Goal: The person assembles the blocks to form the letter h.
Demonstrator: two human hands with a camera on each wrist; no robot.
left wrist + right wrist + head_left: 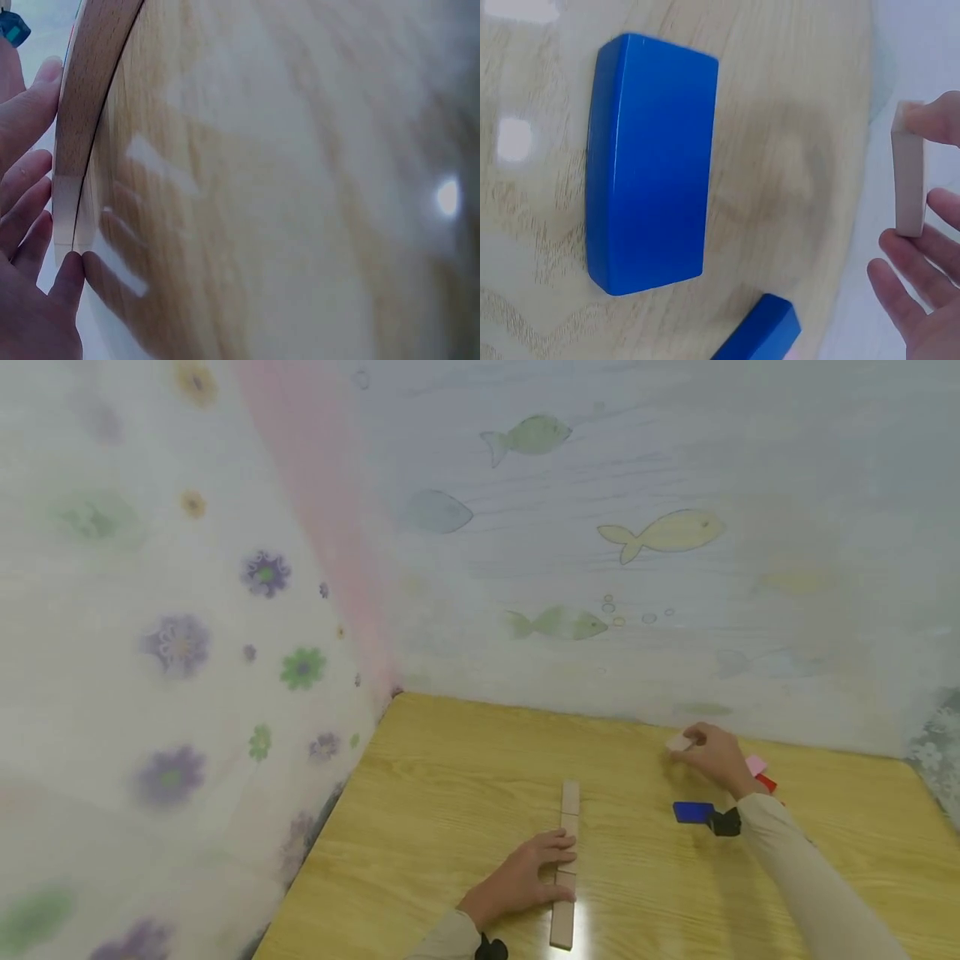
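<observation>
Plain wooden blocks [571, 797] lie end to end in a straight row on the table [450, 760]. My left hand [519, 878] rests along the left side of this row, its fingertips touching the blocks; the left wrist view shows the fingers [69, 277] against the row's side. Farther back on the right, my right hand [716, 758] holds one more wooden block [909, 180] by its ends between thumb and fingers, raised above the table. Below that hand a blue block [692, 812] lies flat.
Behind the right wrist, a pink block [756, 766] and a red block [766, 783] lie partly hidden. A second blue block [761, 330] shows at the bottom of the right wrist view. Painted walls [480, 568] border the table's left and far edges.
</observation>
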